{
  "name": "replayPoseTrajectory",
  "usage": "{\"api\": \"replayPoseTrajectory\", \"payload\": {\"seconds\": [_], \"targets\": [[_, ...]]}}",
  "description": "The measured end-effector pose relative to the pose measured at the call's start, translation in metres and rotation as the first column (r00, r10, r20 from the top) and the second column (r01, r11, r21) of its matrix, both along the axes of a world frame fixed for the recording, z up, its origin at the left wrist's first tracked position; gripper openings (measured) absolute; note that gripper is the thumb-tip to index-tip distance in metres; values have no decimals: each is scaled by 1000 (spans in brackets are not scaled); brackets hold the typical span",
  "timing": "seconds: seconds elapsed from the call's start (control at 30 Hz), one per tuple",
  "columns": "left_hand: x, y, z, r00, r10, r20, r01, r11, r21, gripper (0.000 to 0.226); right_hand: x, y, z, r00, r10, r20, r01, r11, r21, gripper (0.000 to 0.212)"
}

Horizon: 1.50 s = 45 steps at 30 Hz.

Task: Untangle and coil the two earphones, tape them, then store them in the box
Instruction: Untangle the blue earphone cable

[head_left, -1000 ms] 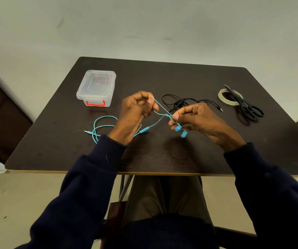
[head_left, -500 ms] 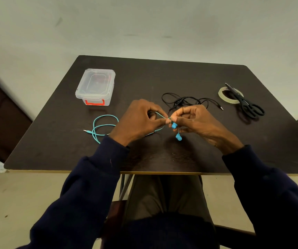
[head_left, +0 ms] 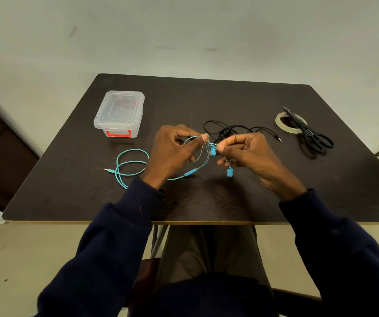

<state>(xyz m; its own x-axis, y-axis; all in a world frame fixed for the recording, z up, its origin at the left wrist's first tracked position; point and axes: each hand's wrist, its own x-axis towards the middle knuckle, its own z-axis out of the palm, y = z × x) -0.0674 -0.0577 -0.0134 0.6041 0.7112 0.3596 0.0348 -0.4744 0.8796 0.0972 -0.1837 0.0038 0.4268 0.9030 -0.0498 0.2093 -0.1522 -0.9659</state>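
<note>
My left hand [head_left: 172, 152] pinches the turquoise earphone [head_left: 131, 164] cable between thumb and forefinger, the other fingers curled. My right hand [head_left: 250, 154] pinches the same cable just beside it, thumb against forefinger. Both hands hover over the middle of the tabletop [head_left: 206, 202]. 1 earbud hangs between the 2 pinches and the other dangles lower, below my right hand.

A broad stretch of dark surface lies between my hands and the near edge. The turquoise loops rest to my left, with the plug pointing at the left edge but well inside it. The box [head_left: 119, 113], clear with its lid on and a red latch facing me, stands beyond the loops, near the left edge. The black earphone [head_left: 229, 129] lies in a loose tangle just beyond my fingers, its plug aimed right. Far right, near that edge, the scissors [head_left: 309, 133] lie across the tape roll [head_left: 281, 121], handles toward me.

My left wrist hides the cable where it passes underneath. My fingers cover the near part of the black tangle. How the thin strands cross at my fingertips is too fine to make out. The frame cuts off the near right corner of the tabletop.
</note>
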Motion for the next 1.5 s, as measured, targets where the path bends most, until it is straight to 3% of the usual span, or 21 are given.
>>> {"api": "replayPoseTrajectory", "payload": {"seconds": [0.23,0.47,0.73,0.93,1.07,1.17,1.33,1.5], "targets": [[0,-3,3,996,11,87,3,987,-158,16,-3,1,1,981,-55,-184,50,998,-29,10],[4,-10,4,994,31,106,-6,973,-232,15,-9,3,2,965,-106,-241,113,994,14,7],[9,-14,-4,994,46,100,-19,967,-255,14,-9,5,-3,984,-128,-122,134,990,42,6],[9,-15,-6,986,27,162,33,933,-358,10,-12,7,-2,898,-196,-393,231,972,43,12],[12,-12,-10,989,-15,148,54,964,-262,6,-12,12,-6,800,-243,-548,324,945,54,7],[13,-12,-12,990,-27,139,58,972,-226,6,-15,12,-11,822,-267,-503,343,937,64,7],[12,-9,-16,988,-33,149,77,951,-298,7,-20,12,-14,890,-293,-349,334,941,61,10],[11,-9,-16,984,-10,175,95,869,-485,6,-20,16,-11,817,-253,-519,309,951,22,10]]}}
